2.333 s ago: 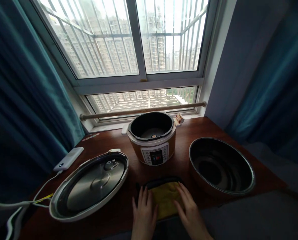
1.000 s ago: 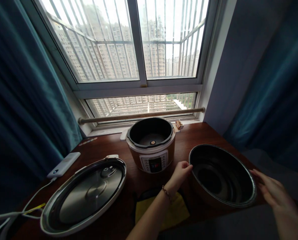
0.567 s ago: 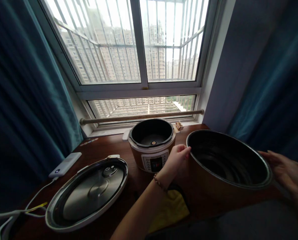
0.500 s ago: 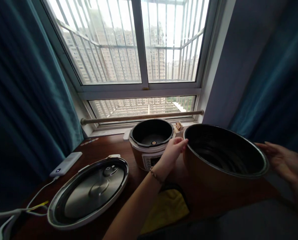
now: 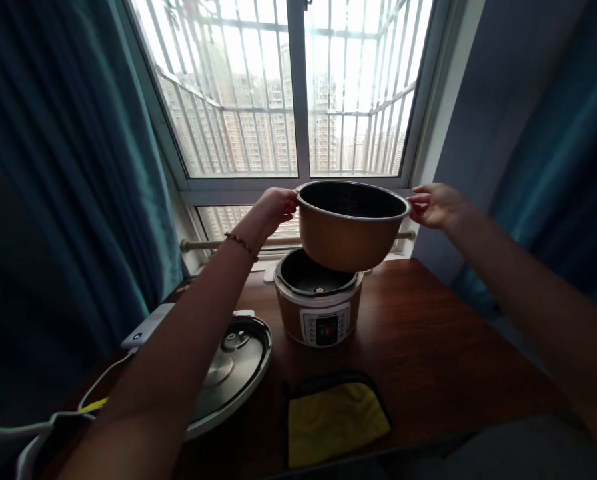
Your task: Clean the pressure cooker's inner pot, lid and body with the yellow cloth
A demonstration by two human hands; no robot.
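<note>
I hold a copper-coloured inner pot [image 5: 349, 233] with a dark lining in the air, upright, just above the cooker. My left hand [image 5: 274, 205] grips its rim on the left and my right hand [image 5: 434, 204] grips the rim on the right. Below it stands the open electric pressure cooker [image 5: 319, 313] on the wooden table [image 5: 438, 347], its dark cavity empty and its control panel facing me. A beaded bracelet circles my left wrist.
The cooker's lid [image 5: 233, 363] lies upside down at the left, partly behind my left arm. A yellow cloth [image 5: 334, 419] on a dark mat sits at the front edge. A white power bank [image 5: 145, 327] with cable lies far left. Window and teal curtains stand behind.
Both hands left the yellow cloth, took the inner pot by its rim at the right of the table, and lifted it up and leftward until it hangs over the cooker.
</note>
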